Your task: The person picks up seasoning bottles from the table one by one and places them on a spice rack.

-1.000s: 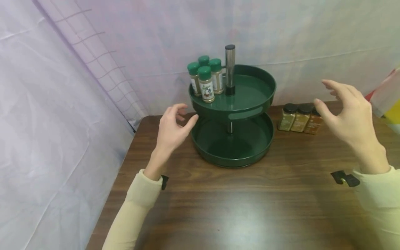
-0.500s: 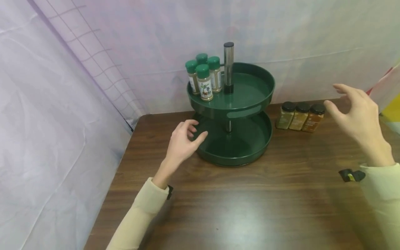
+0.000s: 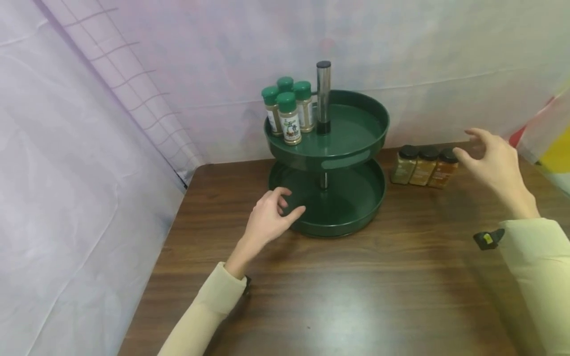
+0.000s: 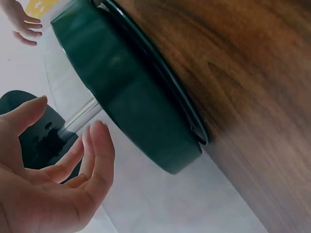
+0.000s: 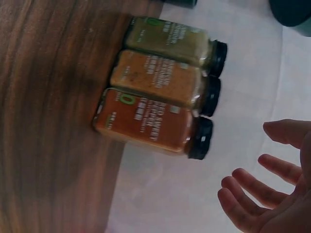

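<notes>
A green two-tier turntable rack (image 3: 329, 230) with a metal post stands at the back of the table. Several green-capped spice bottles (image 3: 291, 126) are grouped on the left of its upper tray. My left hand (image 3: 269, 217), fingers loosely bent and holding nothing, hovers at the front left of the lower tray; the left wrist view shows the same hand (image 4: 63, 170) beside the rack. Right of the rack stand three black-capped spice jars: green (image 5: 170, 41), yellow-brown (image 5: 158, 77) and red-orange (image 5: 146, 119). My right hand (image 3: 494, 163) is just right of the red-orange jar, thumb and fingers apart, nothing in it.
The brown wooden table (image 3: 338, 296) runs toward me, its left edge beside a white cloth (image 3: 67, 198). Another pale cloth (image 3: 231, 49) hangs right behind the rack. A red, white and yellow item (image 3: 552, 143) is at the far right.
My left hand has moved down and right, from beside the upper tray to before the lower one. My right hand first drifted right, then came back left and lower toward the jars.
</notes>
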Action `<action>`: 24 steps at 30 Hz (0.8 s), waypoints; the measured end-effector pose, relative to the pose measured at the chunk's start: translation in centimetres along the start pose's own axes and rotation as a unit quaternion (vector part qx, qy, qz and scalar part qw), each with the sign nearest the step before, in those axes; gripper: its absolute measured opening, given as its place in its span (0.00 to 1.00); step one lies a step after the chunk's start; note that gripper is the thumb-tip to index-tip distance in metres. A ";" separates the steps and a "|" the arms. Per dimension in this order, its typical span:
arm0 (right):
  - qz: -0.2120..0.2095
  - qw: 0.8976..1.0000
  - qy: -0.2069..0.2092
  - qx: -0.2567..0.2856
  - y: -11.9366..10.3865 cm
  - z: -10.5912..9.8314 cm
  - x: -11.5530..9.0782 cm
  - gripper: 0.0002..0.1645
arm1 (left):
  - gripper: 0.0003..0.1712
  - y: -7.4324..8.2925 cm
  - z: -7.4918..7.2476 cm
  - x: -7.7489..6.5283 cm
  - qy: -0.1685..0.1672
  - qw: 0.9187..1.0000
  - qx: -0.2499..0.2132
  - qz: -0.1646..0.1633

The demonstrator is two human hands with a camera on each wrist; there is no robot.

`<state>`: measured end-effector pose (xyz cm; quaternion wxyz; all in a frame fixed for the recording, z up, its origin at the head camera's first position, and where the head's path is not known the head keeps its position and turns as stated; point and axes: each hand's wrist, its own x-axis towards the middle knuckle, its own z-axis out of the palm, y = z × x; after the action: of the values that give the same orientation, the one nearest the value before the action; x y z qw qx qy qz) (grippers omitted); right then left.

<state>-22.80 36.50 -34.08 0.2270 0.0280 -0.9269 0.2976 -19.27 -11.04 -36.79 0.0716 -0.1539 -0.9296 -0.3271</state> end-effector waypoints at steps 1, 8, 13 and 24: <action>0.004 1.000 -0.003 -0.001 0.2 0.1 0.0 0.34 | 0.30 0.0 0.1 0.0 -0.003 1.000 0.004 0.000; 0.022 0.999 -0.035 -0.004 1.5 1.4 0.3 0.35 | 0.32 -0.3 0.8 -0.3 -0.027 0.999 0.021 -0.007; 0.028 0.998 -0.061 -0.005 2.2 2.2 0.3 0.34 | 0.29 -0.6 1.0 -0.4 -0.039 0.999 0.027 0.004; 0.033 0.997 -0.064 -0.038 2.8 3.3 0.5 0.33 | 0.21 -1.1 1.2 -0.6 -0.049 0.999 -0.009 -0.009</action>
<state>-25.10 37.03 -37.72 0.1584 0.0077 -0.9506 0.2668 -19.09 -11.23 -38.47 0.0213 -0.1625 -0.9302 -0.3284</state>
